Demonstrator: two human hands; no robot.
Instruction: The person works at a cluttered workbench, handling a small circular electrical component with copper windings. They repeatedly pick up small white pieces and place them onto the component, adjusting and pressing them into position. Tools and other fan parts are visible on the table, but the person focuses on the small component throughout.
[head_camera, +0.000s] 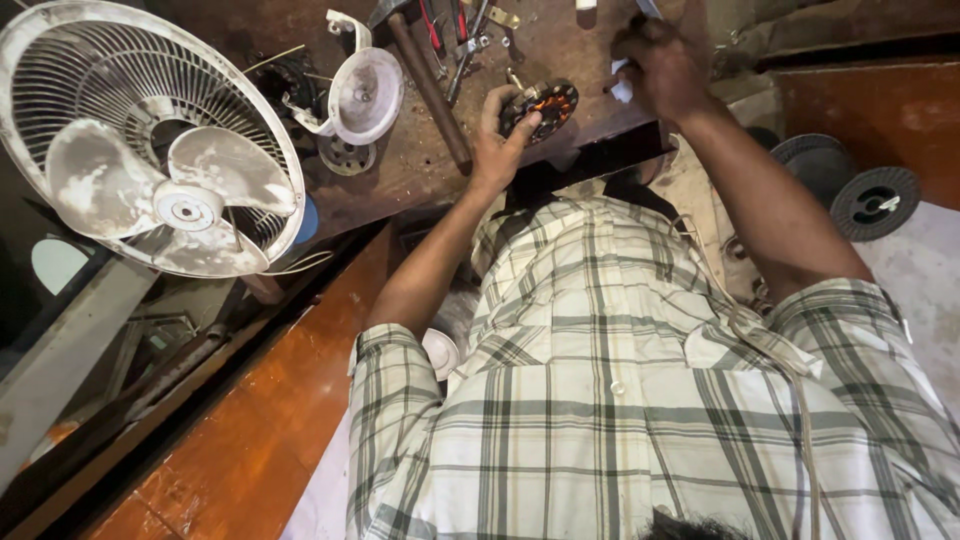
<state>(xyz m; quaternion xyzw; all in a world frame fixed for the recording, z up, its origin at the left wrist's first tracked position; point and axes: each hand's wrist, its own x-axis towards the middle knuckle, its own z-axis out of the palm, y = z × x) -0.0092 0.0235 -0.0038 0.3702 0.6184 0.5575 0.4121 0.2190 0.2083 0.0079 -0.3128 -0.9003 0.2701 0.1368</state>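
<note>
My left hand (497, 140) grips a round motor stator (542, 105) with copper-coloured windings, resting it on the dark worn workbench (420, 170). My right hand (662, 68) reaches further over the bench, its fingers closed on a small white scrap (622, 88). A checked shirt covers my chest and both upper arms below.
A dusty white fan (150, 150) with cage and blades stands at the left. A white plastic motor housing (360, 95), a hammer (430, 90) and several hand tools lie on the bench. Wire spools (875, 200) sit at the right. Orange floor lies lower left.
</note>
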